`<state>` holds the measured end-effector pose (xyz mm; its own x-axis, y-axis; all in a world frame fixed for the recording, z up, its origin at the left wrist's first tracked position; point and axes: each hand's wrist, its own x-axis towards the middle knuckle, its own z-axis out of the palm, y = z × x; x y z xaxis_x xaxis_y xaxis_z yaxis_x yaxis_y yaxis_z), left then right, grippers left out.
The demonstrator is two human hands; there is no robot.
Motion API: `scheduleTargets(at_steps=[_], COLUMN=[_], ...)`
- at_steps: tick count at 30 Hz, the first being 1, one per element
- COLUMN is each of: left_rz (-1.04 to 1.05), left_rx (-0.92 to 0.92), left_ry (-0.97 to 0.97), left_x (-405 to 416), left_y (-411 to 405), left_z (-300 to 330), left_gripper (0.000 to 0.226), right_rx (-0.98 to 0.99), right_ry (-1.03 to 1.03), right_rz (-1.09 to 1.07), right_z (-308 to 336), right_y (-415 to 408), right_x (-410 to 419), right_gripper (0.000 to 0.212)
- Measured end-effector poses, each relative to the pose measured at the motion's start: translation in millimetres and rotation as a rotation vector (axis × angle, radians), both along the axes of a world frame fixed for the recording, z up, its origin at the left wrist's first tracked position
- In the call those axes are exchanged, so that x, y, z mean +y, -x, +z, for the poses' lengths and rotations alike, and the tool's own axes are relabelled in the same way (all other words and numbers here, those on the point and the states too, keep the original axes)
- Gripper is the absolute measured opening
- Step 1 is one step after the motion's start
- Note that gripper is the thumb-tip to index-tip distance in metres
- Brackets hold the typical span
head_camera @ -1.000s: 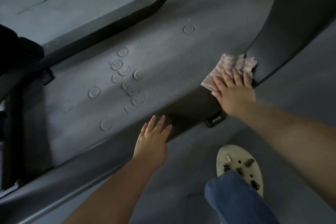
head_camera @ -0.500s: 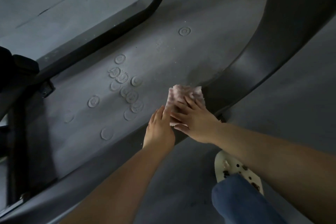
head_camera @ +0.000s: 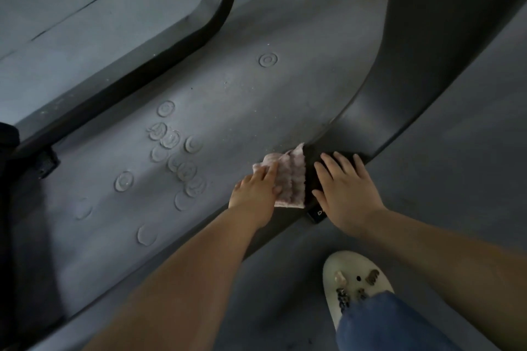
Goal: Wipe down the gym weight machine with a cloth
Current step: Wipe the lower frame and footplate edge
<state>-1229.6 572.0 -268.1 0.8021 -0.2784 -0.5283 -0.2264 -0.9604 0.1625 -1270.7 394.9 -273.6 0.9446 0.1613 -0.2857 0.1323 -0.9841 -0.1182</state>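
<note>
Fingers [head_camera: 271, 172] of the left hand [head_camera: 255, 194] are laid over the near edge of the cloth [head_camera: 289, 179], and the fabric appears to be pinched between them and the thumb, though the thumb itself is mostly hidden. The cloth is seen as a pale pink, ribbed and crumpled rag, spread partly flat across the black frame bar [head_camera: 379, 111] of the weight machine, at the point where the bar curves away toward the upper right. Its far corner is lifted slightly over the grey floor mat [head_camera: 228, 100].

Just beside the cloth, on its right, the right hand [head_camera: 342, 188] is placed palm down on the same bar, with the fingers extended and slightly spread; nothing is grasped by it. A small label on the bar is partly covered by the heel of this hand. Both forearms are stretched forward from the lower edge of the view, the left one nearly straight, the right one angled in from the lower right.

Circular dents are pressed into the mat to the left of the cloth. A second black bar [head_camera: 182, 37] is seen curving across the upper left. A white clog [head_camera: 356, 273] and a blue denim trouser leg [head_camera: 382, 325] are visible on the floor at lower right.
</note>
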Motion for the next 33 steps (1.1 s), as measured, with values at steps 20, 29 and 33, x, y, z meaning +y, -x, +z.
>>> scheduleTargets(at_steps=[20, 29, 33], left_rz=[0.183, 0.421, 0.481], left_rx=[0.111, 0.117, 0.055], left_ry=[-0.083, -0.413, -0.351], left_x=[79.4, 239.6, 217.4], left_y=[30.7, 130.6, 125.5], left_z=[-9.4, -8.7, -16.7], left_gripper=[0.066, 0.063, 0.063], right_rx=[0.218, 0.285, 0.262], right_ry=[0.043, 0.042, 0.053], right_rz=[0.183, 0.356, 0.332], right_z=[15.2, 16.7, 18.5], right_y=[4.6, 21.6, 25.5], right_x=[41.6, 83.1, 90.8], right_gripper=[0.062, 0.062, 0.062])
